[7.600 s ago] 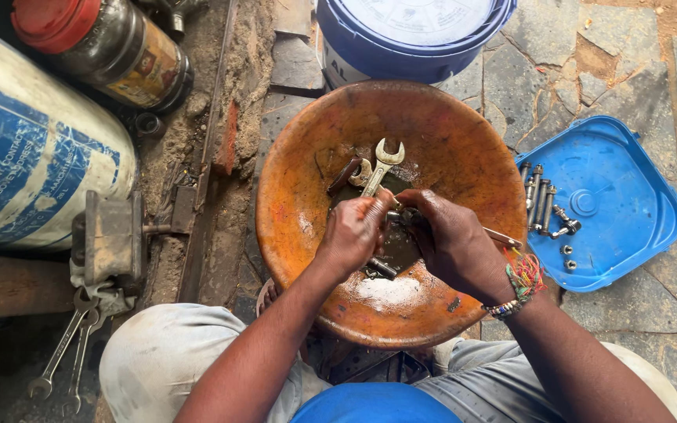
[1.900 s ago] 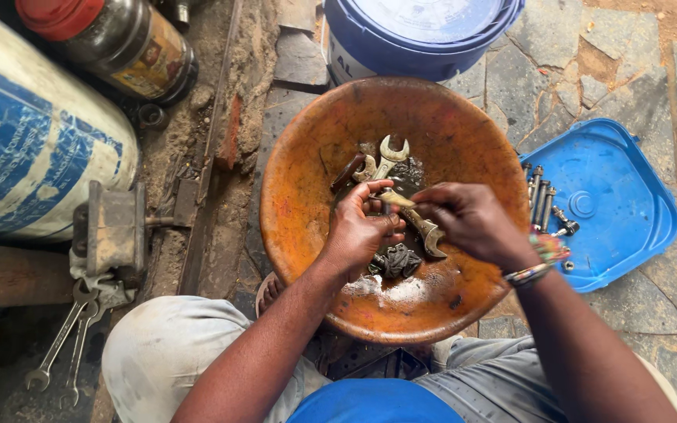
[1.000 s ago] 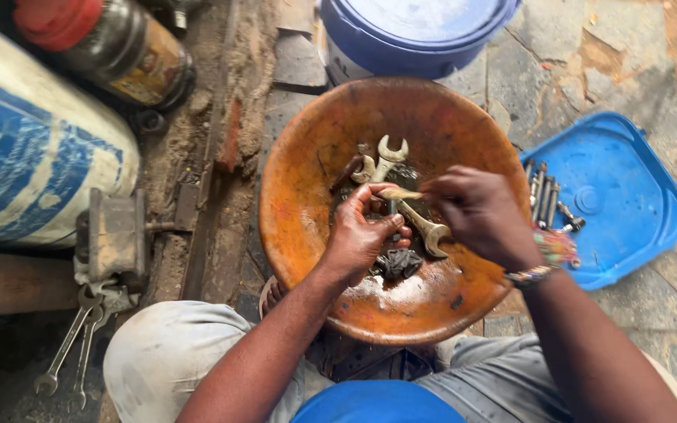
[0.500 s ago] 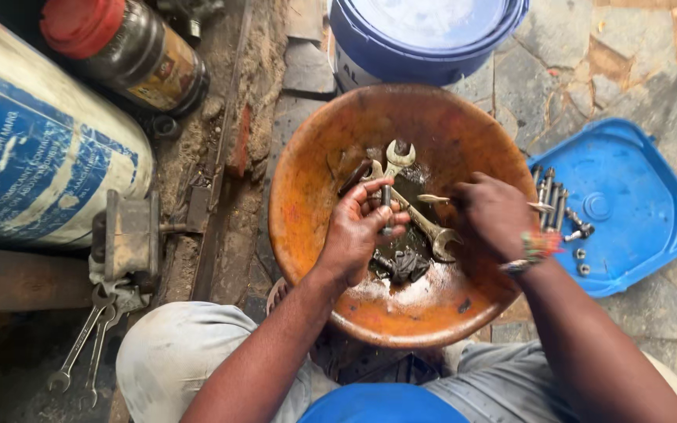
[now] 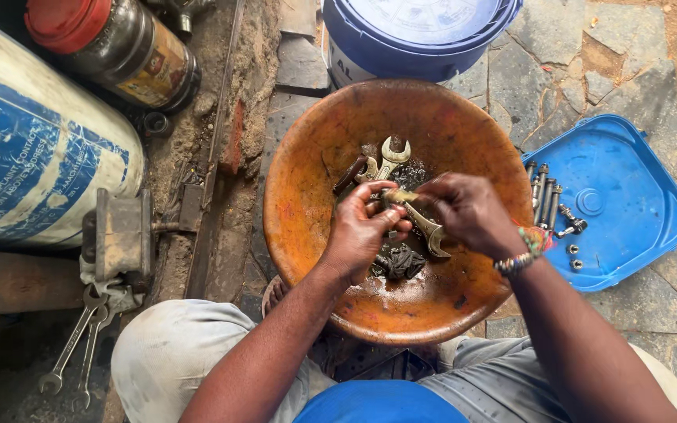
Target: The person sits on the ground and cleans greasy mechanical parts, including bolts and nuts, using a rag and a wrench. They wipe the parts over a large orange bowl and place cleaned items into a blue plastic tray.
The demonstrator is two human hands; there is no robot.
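Both hands on a wrench over the orange basin

Roughly centre frame, head view: left hand [image 5: 362, 231] and right hand [image 5: 468, 211] meet over the orange basin [image 5: 307, 157], both grasping one oily open-end wrench [image 5: 425, 227]. Left fingers curl round its upper end; right fingers pinch the shaft; the open jaw end pokes out at 5 o'clock from the hands. Basin holds dark wet residue, a dark greasy part [image 5: 401, 262] just below the hands, and more wrenches [image 5: 389, 157] at 12 o'clock from the hands, lying in the bottom. Beaded bracelet [image 5: 523, 254] on the right wrist. At 3 o'clock from the basin, blue lid [image 5: 636, 211] on the stone floor, with bolts [image 5: 546, 196] and small nuts on its left part. At 12 o'clock, blue bucket [image 5: 417, 39], touching or just behind the basin rim, cannot tell which. At 9 o'clock, large blue-and-white cylinder [image 5: 33, 164]; red-capped jar [image 5: 111, 43] above it at 11. At 8 o'clock, two spanners [image 5: 80, 348] on the ground by the left knee.
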